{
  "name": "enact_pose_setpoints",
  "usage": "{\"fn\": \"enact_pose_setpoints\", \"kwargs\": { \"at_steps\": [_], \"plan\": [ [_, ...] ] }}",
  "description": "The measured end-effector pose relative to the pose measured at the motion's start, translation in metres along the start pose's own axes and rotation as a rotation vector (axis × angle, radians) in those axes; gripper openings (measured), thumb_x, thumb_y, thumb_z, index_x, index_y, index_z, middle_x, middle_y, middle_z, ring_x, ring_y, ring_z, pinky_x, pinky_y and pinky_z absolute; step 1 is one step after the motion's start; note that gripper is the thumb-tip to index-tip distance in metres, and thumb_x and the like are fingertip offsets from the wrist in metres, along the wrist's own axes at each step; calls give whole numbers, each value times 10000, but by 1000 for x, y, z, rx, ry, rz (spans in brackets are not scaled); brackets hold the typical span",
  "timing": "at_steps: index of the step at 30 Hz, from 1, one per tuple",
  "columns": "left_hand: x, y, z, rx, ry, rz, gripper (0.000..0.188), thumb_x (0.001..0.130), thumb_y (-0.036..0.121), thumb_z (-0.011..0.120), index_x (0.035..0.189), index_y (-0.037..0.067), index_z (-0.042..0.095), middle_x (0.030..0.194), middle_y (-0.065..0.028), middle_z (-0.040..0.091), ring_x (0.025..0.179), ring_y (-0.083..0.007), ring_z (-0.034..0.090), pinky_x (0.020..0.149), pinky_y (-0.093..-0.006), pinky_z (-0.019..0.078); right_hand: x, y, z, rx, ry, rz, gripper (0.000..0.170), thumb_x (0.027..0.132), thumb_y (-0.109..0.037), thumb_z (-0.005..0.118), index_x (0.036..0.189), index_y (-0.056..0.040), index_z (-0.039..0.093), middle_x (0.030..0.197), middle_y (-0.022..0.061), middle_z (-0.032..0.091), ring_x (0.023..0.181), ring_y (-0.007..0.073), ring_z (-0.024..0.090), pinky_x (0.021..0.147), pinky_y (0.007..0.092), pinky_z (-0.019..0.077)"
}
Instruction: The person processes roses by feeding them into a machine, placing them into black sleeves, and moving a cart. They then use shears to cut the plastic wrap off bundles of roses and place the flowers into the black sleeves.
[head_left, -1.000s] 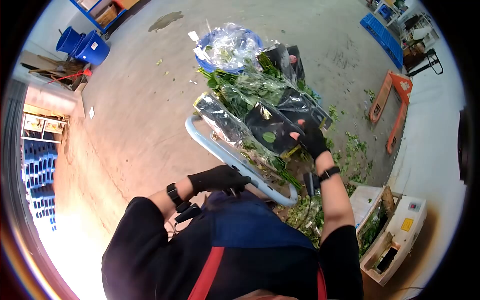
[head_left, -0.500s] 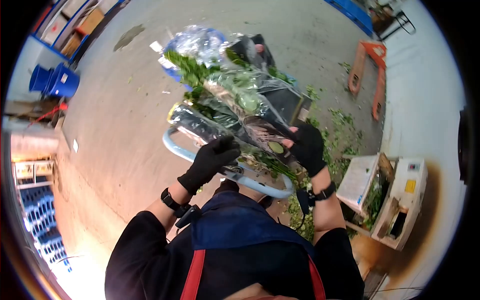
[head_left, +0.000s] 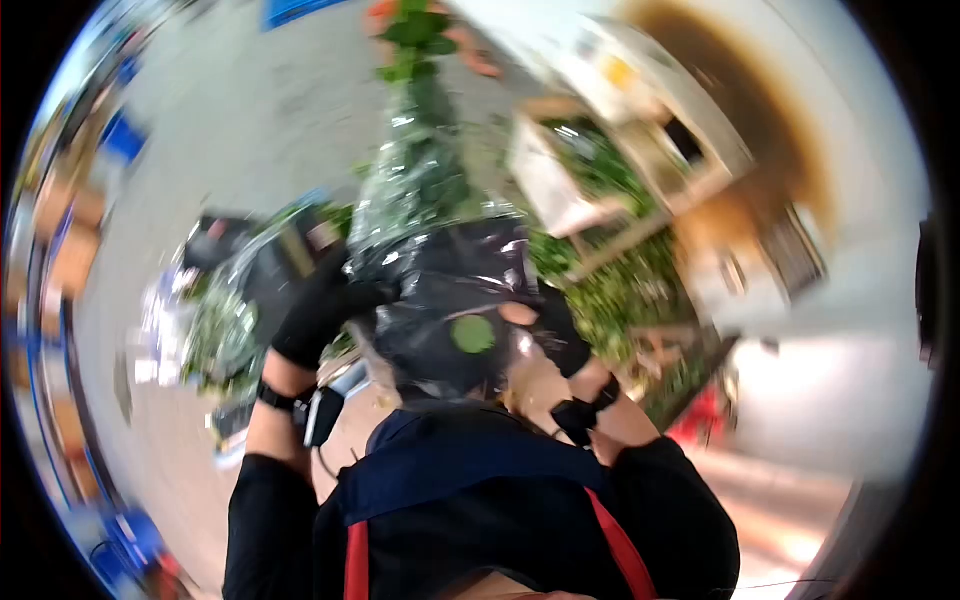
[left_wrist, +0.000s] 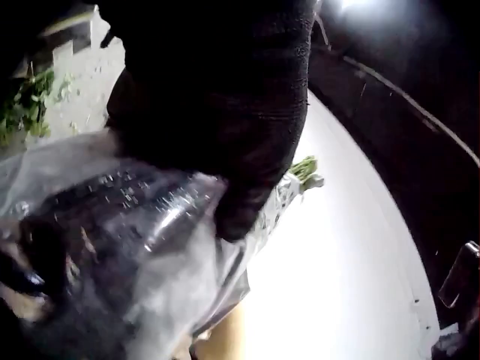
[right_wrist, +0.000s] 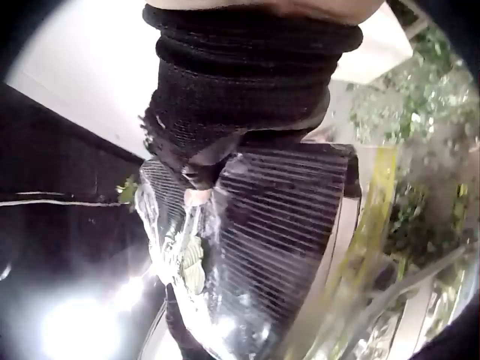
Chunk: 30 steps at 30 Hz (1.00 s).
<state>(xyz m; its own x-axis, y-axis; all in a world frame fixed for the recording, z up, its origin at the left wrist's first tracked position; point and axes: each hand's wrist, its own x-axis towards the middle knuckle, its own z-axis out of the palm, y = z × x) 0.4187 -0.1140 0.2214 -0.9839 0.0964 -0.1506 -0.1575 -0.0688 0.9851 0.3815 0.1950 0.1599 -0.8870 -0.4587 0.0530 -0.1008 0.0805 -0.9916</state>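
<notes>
A wrapped bunch of leafy stems [head_left: 415,180], in a clear sleeve with a black section, is held before my torso. Its leafy end points away from me. On its left side my black-gloved left hand [head_left: 325,305] grips the wrap; in the left wrist view the thumb bends over the crinkled plastic [left_wrist: 169,217]. My right hand [head_left: 562,335], in a black glove with bare fingertips, holds the opposite side. The right wrist view has those fingers at the edge of the ribbed black wrap [right_wrist: 277,217]. A green oval patch [head_left: 473,334] shows between the hands.
More wrapped bunches [head_left: 250,285] lie piled at the left, near a pale curved cart handle [head_left: 350,380]. A white box-like machine [head_left: 560,190] with greenery inside stands at the right. Cut leaves [head_left: 630,305] litter the floor beside it.
The bunch has come off the pile to in front of my torso, its leafy end swung away from me. My left hand now holds it too. My view has turned right.
</notes>
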Motion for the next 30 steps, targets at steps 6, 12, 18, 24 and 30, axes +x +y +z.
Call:
{"fn": "enact_pose_setpoints", "kwargs": {
  "at_steps": [6, 12, 18, 24, 30],
  "plan": [
    [64, -41, 124, 523, -109, -47, 228, 740, 62, 693, 958, 20, 641, 815, -24, 658, 739, -126, 612, 660, -289, 489, -151, 129, -86, -826, 383, 218, 400, 762, -288, 633, 1052, -17, 577, 987, 204, 588, 893, 370, 567, 769, 433, 461],
    [100, -77, 153, 875, -399, 299, 220, 769, 22, 675, 973, -23, 603, 832, -78, 667, 716, -142, 604, 636, -272, 487, -365, 189, -103, -539, 939, 1038, 290, 738, -211, 583, 927, 7, 605, 941, 245, 614, 898, 401, 589, 762, 457, 476],
    [106, -38, 165, 1119, -416, 121, 165, 839, 59, 578, 967, -44, 599, 864, -106, 660, 773, -160, 605, 687, -289, 489, -408, 219, -76, -214, 1287, 1399, 363, 780, -288, 584, 1008, -6, 587, 996, 244, 620, 954, 389, 591, 804, 430, 480],
    [112, -16, 163, 1560, -728, 586, 207, 863, 140, 502, 935, 1, 636, 897, -120, 656, 854, -231, 622, 743, -327, 488, -363, 255, -99, -25, 1553, 1701, 616, 746, -433, 681, 1170, -21, 509, 1101, 237, 587, 1034, 350, 585, 864, 400, 475],
    [60, -102, 34, 1298, -363, 136, 208, 850, 207, 577, 929, 24, 637, 789, -109, 608, 697, -234, 581, 613, -363, 480, -395, 330, -92, 366, 1686, 1635, 624, 820, -503, 577, 1225, -43, 461, 1140, 212, 560, 1041, 337, 570, 845, 412, 477]
  ]
}}
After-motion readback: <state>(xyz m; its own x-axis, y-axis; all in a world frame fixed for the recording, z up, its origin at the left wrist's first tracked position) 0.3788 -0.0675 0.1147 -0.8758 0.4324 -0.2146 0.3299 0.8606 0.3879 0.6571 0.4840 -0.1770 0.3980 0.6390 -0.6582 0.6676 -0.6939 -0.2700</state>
